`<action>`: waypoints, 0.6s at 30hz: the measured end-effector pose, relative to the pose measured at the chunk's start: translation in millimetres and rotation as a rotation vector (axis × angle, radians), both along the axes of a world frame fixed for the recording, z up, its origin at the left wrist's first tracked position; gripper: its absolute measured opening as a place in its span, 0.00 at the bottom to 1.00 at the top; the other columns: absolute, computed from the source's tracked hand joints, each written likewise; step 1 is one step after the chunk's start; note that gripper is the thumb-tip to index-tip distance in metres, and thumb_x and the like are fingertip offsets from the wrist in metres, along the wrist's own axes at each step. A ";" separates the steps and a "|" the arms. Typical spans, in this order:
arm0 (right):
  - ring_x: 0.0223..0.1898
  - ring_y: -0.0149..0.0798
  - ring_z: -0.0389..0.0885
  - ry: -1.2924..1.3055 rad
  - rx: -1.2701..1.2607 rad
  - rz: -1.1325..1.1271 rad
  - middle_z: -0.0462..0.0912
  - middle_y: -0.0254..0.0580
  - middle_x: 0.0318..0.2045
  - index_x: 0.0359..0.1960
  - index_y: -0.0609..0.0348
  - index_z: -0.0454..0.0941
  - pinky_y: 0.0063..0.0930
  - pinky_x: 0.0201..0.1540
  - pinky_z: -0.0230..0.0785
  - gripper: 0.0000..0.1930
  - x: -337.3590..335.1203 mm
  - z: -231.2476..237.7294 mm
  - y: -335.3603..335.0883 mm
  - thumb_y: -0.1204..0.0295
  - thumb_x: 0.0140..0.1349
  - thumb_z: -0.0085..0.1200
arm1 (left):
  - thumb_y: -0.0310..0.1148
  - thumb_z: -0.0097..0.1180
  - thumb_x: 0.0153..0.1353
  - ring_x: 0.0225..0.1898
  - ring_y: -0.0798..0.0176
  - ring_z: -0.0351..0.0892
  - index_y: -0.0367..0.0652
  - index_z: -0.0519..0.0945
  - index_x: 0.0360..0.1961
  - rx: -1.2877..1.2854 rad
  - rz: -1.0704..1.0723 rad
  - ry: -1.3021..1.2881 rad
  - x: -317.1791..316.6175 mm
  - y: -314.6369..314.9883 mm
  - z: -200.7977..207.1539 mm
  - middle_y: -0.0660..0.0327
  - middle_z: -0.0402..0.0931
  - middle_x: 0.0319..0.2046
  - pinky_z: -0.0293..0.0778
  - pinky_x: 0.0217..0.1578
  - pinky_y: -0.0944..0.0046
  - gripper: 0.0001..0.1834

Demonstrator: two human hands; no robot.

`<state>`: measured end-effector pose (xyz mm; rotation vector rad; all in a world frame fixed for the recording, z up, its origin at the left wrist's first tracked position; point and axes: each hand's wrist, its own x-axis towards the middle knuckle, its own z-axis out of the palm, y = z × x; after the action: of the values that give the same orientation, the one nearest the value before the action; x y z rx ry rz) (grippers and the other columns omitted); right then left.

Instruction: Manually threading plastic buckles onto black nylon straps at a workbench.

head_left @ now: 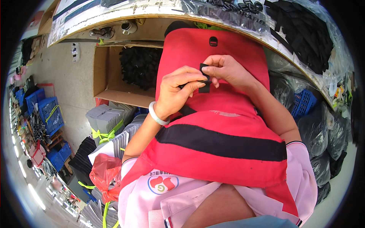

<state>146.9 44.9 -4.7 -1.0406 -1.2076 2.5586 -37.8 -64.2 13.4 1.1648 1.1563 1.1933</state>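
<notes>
Over my lap, both hands pinch a short piece of black webbing strap. Thumb and fingers of my left hand grip its lower part, and a flat end hangs below the fingertips. My right hand holds the upper end between thumb and index finger. Where the strap folds between the hands, the fingers partly hide it, so I cannot tell if a small fitting is in it. A black plastic buckle lies farther out on the red apron, apart from both hands.
Left of my lap stands an open cardboard box with many black pieces inside. Bundled grey sheets and a red plastic bag are nearer. A worktable edge curves ahead, bearing black straps. Black bags sit at right.
</notes>
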 end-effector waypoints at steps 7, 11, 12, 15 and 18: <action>0.27 0.31 0.78 -0.282 0.912 0.046 0.79 0.36 0.25 0.38 0.61 0.78 0.26 0.31 0.71 0.10 13.9 -62.9 28.8 0.66 0.63 0.58 | 0.19 0.59 0.55 0.28 0.75 0.76 0.38 0.83 0.45 -0.384 0.076 0.315 -82.7 -32.6 8.3 0.64 0.80 0.39 0.67 0.21 0.77 0.15; 0.30 0.44 0.79 -0.771 1.323 -0.039 0.81 0.43 0.29 0.37 0.57 0.80 0.36 0.35 0.70 0.10 22.2 -91.6 65.3 0.65 0.59 0.60 | 0.21 0.57 0.60 0.26 0.74 0.76 0.40 0.78 0.55 -0.382 0.517 0.317 -114.1 -47.7 0.7 0.60 0.80 0.45 0.67 0.19 0.77 0.20; 0.30 0.44 0.79 -0.772 1.325 -0.045 0.81 0.43 0.29 0.37 0.57 0.80 0.36 0.35 0.70 0.10 19.3 -96.8 70.7 0.65 0.59 0.60 | 0.22 0.57 0.62 0.26 0.73 0.76 0.38 0.78 0.54 -0.357 0.541 0.197 -120.3 -49.2 -6.4 0.59 0.80 0.43 0.67 0.19 0.76 0.18; 0.31 0.48 0.82 -0.804 0.954 0.242 0.84 0.45 0.28 0.30 0.60 0.80 0.38 0.35 0.72 0.19 9.5 -118.1 86.3 0.55 0.52 0.65 | 0.25 0.57 0.63 0.24 0.73 0.75 0.34 0.79 0.49 -0.418 0.489 -0.121 -104.1 -34.7 -29.8 0.62 0.79 0.29 0.67 0.19 0.75 0.14; 0.29 0.44 0.82 -0.505 0.688 0.115 0.83 0.44 0.24 0.26 0.60 0.80 0.35 0.33 0.72 0.19 13.4 -153.2 85.0 0.54 0.54 0.65 | 0.27 0.58 0.63 0.22 0.73 0.74 0.35 0.82 0.44 -0.457 0.329 -0.169 -66.9 -9.8 -44.8 0.64 0.77 0.24 0.67 0.19 0.75 0.10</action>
<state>160.4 129.9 -157.9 -1.4727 -2.1008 1.7158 -104.8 -74.0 -31.4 0.5336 1.4308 1.1599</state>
